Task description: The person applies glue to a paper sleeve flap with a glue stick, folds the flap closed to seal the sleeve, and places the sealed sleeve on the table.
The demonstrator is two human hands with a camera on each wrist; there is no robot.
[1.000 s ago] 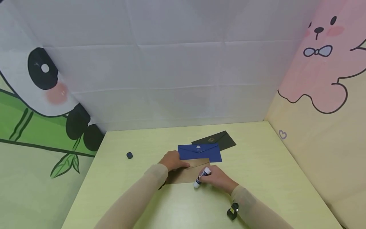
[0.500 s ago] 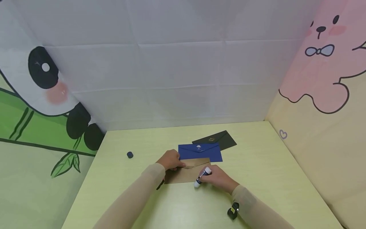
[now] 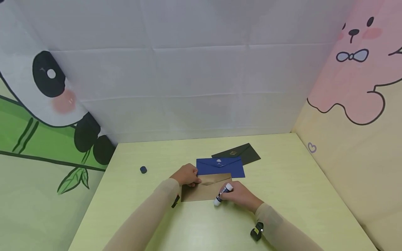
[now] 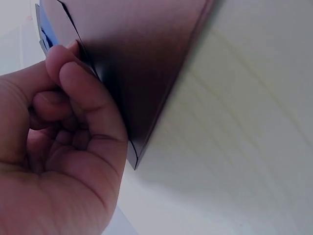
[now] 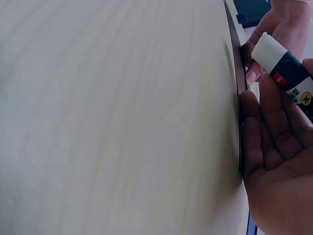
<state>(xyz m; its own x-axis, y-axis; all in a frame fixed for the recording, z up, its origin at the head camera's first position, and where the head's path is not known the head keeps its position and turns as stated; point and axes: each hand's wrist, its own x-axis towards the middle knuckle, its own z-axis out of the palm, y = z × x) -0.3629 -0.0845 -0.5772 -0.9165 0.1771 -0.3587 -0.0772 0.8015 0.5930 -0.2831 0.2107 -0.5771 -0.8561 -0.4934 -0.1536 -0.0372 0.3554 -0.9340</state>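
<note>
A brown envelope (image 3: 205, 191) lies on the table, its flap edge running across the upper part. My left hand (image 3: 186, 175) is at its left end, fingers curled and the thumb against the index finger at the flap edge; the left wrist view shows this hand (image 4: 73, 127) close up beside the brown paper (image 4: 142, 54). My right hand (image 3: 240, 196) grips a white and blue glue stick (image 3: 223, 194), tilted, over the envelope's lower right part. In the right wrist view the uncapped white end of the glue stick (image 5: 283, 63) points toward the left hand.
Behind the brown envelope lies a blue envelope (image 3: 220, 168), partly over a dark green envelope (image 3: 249, 156). A small dark blue cap (image 3: 143, 169) stands at the left of the table (image 3: 125, 209). Printed cloth walls (image 3: 194, 76) enclose the back and sides.
My left hand has drawn slightly left, its thumb pulling back across the brown envelope. The right hand and glue stick have stayed almost in place.
</note>
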